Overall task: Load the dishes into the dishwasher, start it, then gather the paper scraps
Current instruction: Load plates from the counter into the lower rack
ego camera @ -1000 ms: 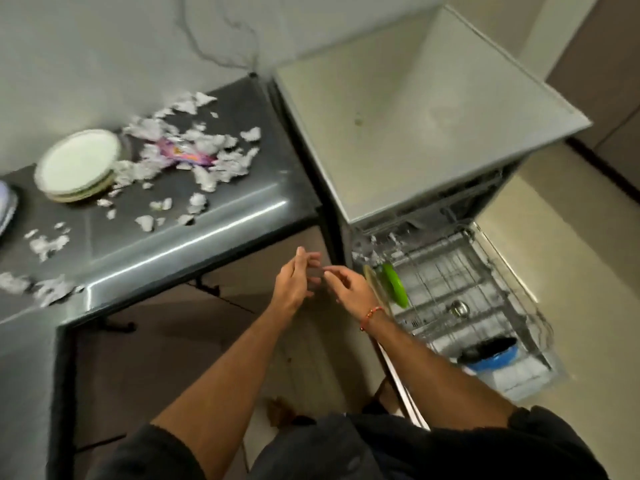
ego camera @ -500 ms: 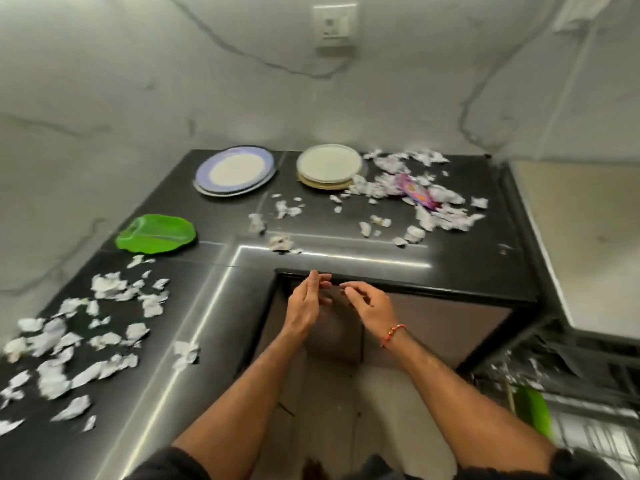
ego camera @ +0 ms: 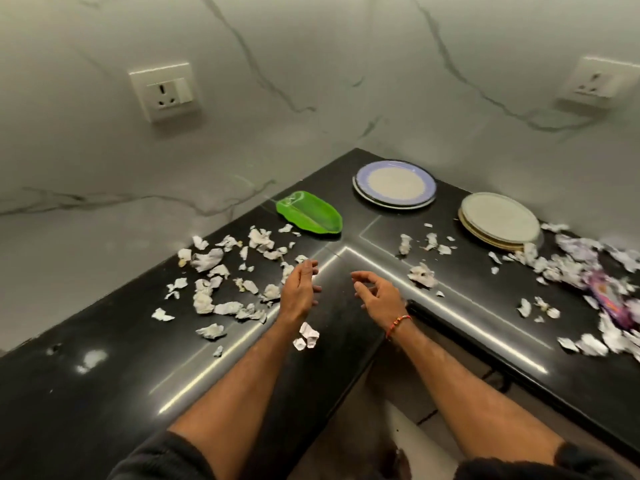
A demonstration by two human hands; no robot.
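ahead of both hands, three lots of dishes wait at the far inner corner of the black counter (ego camera: pixel 346 341)

left hand (ego camera: pixel 298 293) and right hand (ego camera: pixel 377 293) hover apart over the corner, fingers loosely curled and holding nothing; the green leaf-shaped plate (ego camera: pixel 309 216) lies beyond the left hand's fingertips, long axis running from far-left to near-right, judged the nearest dish and nearer that hand; the blue-rimmed plates (ego camera: pixel 394 183) sit further back and to the right, the stack of pale plates (ego camera: pixel 498 221) further right again, nearer the right hand; paper scraps (ego camera: pixel 221 289) are strewn left of the left hand, some just beside the green plate's near edge, a few (ego camera: pixel 306 336) under the left wrist, more (ego camera: pixel 588 268) with a purple wrapper (ego camera: pixel 606 296) at far right; nothing tall blocks the reach; the dishwasher is out of view, so loading is judged unfinished
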